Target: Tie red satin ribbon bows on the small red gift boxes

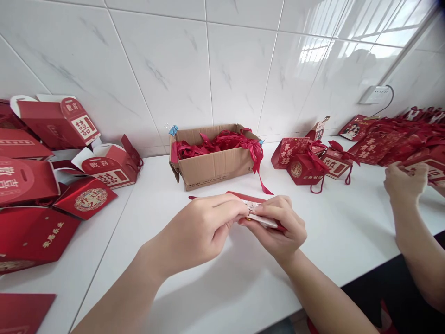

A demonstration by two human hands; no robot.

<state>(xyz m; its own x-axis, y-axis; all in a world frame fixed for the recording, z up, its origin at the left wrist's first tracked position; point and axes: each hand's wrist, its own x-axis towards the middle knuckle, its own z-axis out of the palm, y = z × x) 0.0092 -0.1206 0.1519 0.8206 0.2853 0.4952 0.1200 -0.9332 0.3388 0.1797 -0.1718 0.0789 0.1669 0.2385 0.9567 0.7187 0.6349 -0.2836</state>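
Above the white table, my left hand (pixel 206 225) and my right hand (pixel 281 227) meet at a small red-and-white paper gift box (pixel 266 221). Both hands are closed on it, fingers and thumbs pinching its pale printed edge. My fingers cover much of the box, so its full shape is hidden. A red strip of it shows behind the knuckles. Just beyond my hands stands an open cardboard box (pixel 219 168) filled with red ribbons (pixel 222 143); one ribbon end hangs over its right side onto the table.
Red gift boxes (pixel 114 164) are piled at the left. Several ribbon-tied boxes (pixel 306 167) stand right of the cardboard box. At the far right, another person's hand (pixel 406 183) is beside more red boxes (pixel 375 139). A tiled wall (pixel 181 69) borders the white table (pixel 139 199).
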